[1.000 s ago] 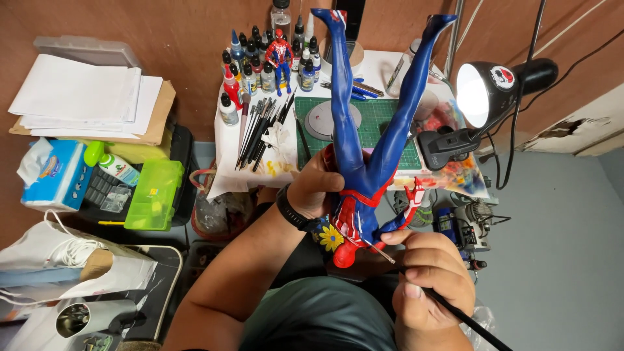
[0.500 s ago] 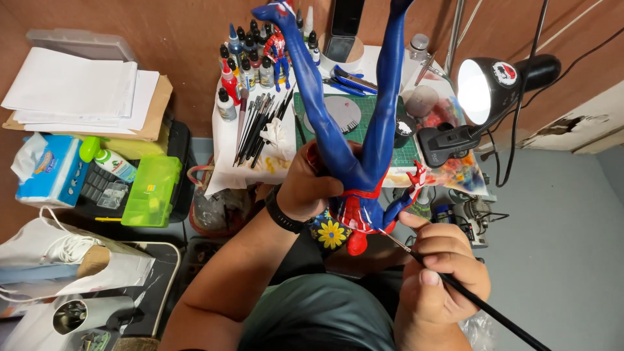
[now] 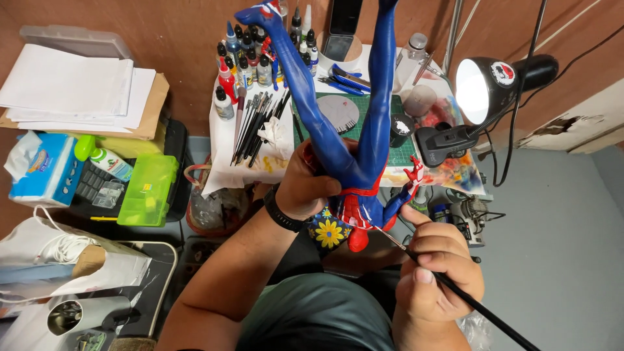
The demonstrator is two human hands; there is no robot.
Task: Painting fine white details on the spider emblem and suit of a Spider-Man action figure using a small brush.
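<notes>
— Figure (image 3: 354, 162): where is it?
— Upside down, near the middle, legs pointing far; the left hand (image 3: 309, 185) is clenched round its hips.
— And the right hand (image 3: 439, 270)?
— Pinching a brush (image 3: 468, 299), tip touching the torso.

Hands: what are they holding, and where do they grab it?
The left hand grips the upside-down figure around its hips. The right hand pinches a paintbrush near its front end.

Left hand (image 3: 311, 185) clenched, right hand (image 3: 439, 273) in pinching grip.
</notes>
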